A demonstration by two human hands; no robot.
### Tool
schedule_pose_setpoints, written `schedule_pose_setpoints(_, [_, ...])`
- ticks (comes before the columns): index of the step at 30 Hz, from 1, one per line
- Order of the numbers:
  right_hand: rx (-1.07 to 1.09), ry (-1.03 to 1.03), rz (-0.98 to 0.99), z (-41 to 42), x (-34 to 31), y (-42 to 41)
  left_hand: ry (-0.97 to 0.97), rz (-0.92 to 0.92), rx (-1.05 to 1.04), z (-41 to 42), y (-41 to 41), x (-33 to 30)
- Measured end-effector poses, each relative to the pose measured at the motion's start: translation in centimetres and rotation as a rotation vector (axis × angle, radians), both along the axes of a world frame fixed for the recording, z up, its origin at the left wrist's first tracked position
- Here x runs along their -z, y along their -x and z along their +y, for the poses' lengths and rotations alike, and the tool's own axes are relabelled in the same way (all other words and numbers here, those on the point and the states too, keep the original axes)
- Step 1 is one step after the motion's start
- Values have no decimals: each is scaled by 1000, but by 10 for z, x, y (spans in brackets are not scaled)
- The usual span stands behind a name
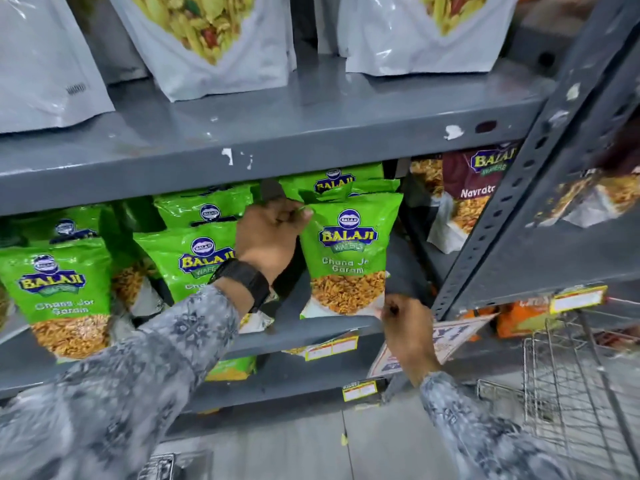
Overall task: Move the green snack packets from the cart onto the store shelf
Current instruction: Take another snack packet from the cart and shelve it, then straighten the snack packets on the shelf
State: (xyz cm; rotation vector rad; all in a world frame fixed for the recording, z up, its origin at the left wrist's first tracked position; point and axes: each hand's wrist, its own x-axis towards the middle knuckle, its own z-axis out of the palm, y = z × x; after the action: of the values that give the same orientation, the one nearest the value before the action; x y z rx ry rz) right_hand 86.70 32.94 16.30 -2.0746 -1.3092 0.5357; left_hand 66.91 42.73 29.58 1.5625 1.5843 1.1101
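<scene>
A green snack packet stands upright at the right end of the grey middle shelf. My left hand pinches its top left corner. My right hand pinches its bottom right corner at the shelf's front edge. More green packets stand in rows to the left, and others behind. The wire cart is at the lower right; no packets show in the part I see.
White snack bags stand on the shelf above. A maroon packet sits right of the green ones. A slotted grey upright rises on the right. Yellow price tags hang on shelf edges. Orange packets lie lower right.
</scene>
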Motion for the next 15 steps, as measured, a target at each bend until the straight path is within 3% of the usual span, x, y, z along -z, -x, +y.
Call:
schedule_pose_setpoints(4, [60, 47, 69, 4, -12, 10, 95, -164, -23, -5, 2, 11])
schedule_pose_setpoints(7, [97, -163, 362, 14, -43, 13, 247, -234, 68, -29, 7, 47])
schedule_pose_setpoints(10, [105, -336, 693, 43, -88, 9, 436, -89, 198, -51, 11, 95])
schedule_pose_setpoints(11, [74, -375, 723, 56, -104, 8, 453, -10, 206, -52, 11, 104])
schedule_pose_setpoints(15, [-23, -425, 551, 95, -145, 4, 361, 286, 101, -47, 5, 109])
